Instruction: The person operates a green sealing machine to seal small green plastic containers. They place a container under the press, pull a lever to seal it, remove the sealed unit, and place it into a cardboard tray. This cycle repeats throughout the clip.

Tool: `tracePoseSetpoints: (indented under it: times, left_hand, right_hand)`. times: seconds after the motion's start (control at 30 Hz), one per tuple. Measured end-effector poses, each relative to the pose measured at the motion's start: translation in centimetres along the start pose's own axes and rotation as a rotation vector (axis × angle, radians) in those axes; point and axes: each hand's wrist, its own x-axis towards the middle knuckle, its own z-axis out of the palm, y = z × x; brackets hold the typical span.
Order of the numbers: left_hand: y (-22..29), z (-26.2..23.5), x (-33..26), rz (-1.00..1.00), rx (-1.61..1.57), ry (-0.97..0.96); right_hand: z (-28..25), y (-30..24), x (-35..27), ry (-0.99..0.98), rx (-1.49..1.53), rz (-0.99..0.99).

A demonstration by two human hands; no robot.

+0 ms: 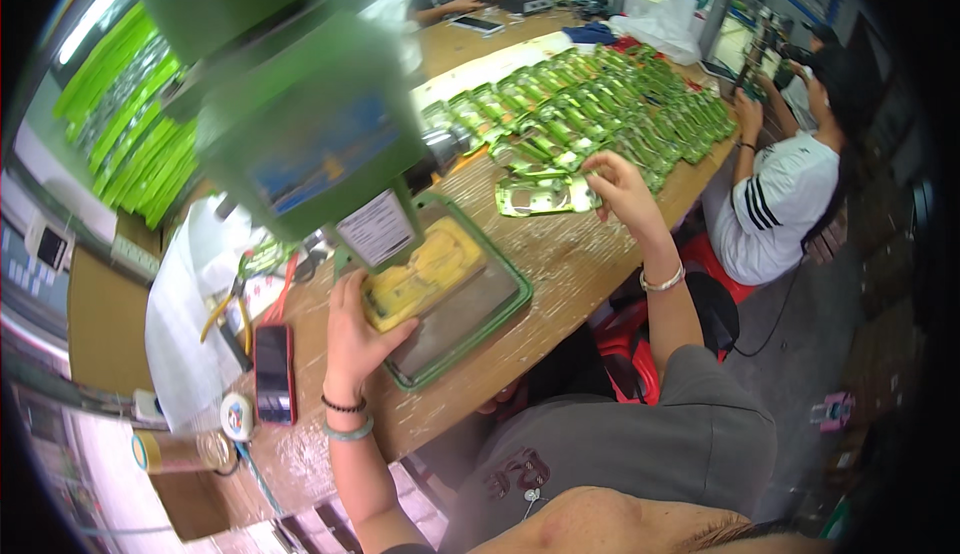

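A green bench press [310, 144] rises over the table, its head partly blurred. On its green-rimmed base plate [455, 339] lies a worn yellow block [430, 272] with a shaped top. My left hand [357, 329] rests against the block's left side, fingers stretched and thumb spread; some fingertips are hidden beside the press head. My right hand [622, 194] pinches the right end of a bright green toy car body shell [540, 195], just right of the press. Many similar green shells [600, 104] lie in rows beyond it.
A dark phone with a red edge [275, 374], yellow-handled pliers [232, 316] and a jar [180, 451] stand at the left. Green shells are stacked on a rack [125, 114]. A co-worker in a white shirt [790, 184] sits at the right, beside a red stool [627, 354].
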Motion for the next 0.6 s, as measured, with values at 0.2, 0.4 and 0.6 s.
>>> tracePoseSetpoints:
  times: [0.2,0.4,0.6]
  left_hand:
    - [-0.8,0.3,-0.4,-0.009,0.045,0.012]
    - [2.1,-1.3,-1.9,0.02,0.165,0.153]
    - [4.0,-4.6,-15.3,-0.22,0.327,0.6]
  right_hand:
    - [-2.9,7.2,-5.6,0.347,0.28,0.224]
    - [-1.5,7.7,-6.3,0.468,-0.803,-0.163]
    - [-3.0,9.5,-4.7,0.38,-0.995,-0.234]
